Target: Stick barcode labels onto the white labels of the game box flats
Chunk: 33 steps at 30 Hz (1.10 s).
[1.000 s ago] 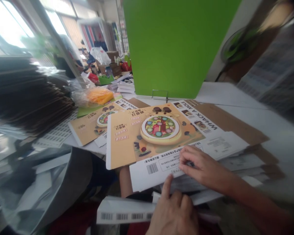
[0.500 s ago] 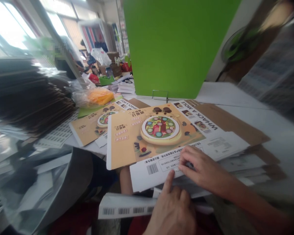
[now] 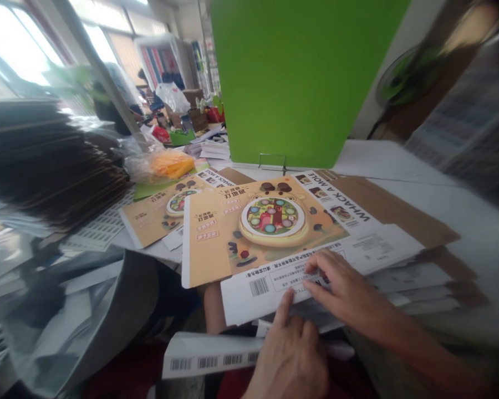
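Shifted slightly lower since the earlier frame, the right hand (image 3: 347,291) rests its gently curved, slightly spread fingers on the white barcode panel (image 3: 249,305) of a printed Whack A Mole carton blank (image 3: 266,227). From the head view, the left hand (image 3: 289,360) extends its index finger up against that panel's lower edge, its other fingers curled, just above a white barcoded strip (image 3: 212,357) showing four barcodes. Neither hand clearly pinches anything; I cannot tell. The blank lies on the desk (image 3: 482,233), beside a second printed blank (image 3: 162,208), with a stack of flattened corrugated cardboard (image 3: 45,172) further left.
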Each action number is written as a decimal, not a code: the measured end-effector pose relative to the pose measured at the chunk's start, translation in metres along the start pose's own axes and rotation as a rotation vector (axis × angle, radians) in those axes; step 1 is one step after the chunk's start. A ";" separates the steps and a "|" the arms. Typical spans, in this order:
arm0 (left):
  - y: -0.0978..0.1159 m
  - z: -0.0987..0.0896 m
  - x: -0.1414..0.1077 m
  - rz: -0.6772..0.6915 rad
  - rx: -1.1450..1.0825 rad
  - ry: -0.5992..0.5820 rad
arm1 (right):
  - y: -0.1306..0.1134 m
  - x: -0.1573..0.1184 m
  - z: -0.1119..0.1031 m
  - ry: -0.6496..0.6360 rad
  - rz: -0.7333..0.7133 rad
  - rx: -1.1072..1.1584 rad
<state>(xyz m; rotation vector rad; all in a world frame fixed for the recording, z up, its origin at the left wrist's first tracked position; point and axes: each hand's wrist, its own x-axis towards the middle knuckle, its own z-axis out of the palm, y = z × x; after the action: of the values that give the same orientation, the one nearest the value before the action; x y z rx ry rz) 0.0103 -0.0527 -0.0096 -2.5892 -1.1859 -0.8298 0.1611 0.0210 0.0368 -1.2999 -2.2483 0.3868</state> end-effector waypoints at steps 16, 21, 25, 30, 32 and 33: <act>-0.004 -0.025 -0.010 -0.122 -0.161 -0.075 | -0.030 -0.045 -0.037 0.093 -0.470 -0.108; -0.009 -0.029 -0.011 -0.308 -0.371 -0.247 | -0.024 -0.064 -0.033 0.089 -0.426 -0.180; -0.011 -0.032 -0.010 -0.417 -0.479 -0.382 | -0.015 -0.075 -0.016 0.096 -0.336 -0.159; -0.014 -0.035 -0.007 -0.473 -0.507 -0.453 | 0.003 -0.082 -0.010 0.050 -0.265 -0.028; -0.015 -0.036 -0.006 -0.489 -0.471 -0.468 | 0.012 -0.084 -0.010 0.016 -0.226 -0.003; -0.015 -0.037 -0.006 -0.488 -0.456 -0.471 | 0.015 -0.085 -0.010 0.009 -0.214 0.011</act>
<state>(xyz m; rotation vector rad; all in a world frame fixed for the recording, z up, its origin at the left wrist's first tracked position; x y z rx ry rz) -0.0194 -0.0610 0.0168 -3.0130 -2.0306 -0.6343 0.2129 -0.0448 0.0137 -1.0390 -2.3450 0.3141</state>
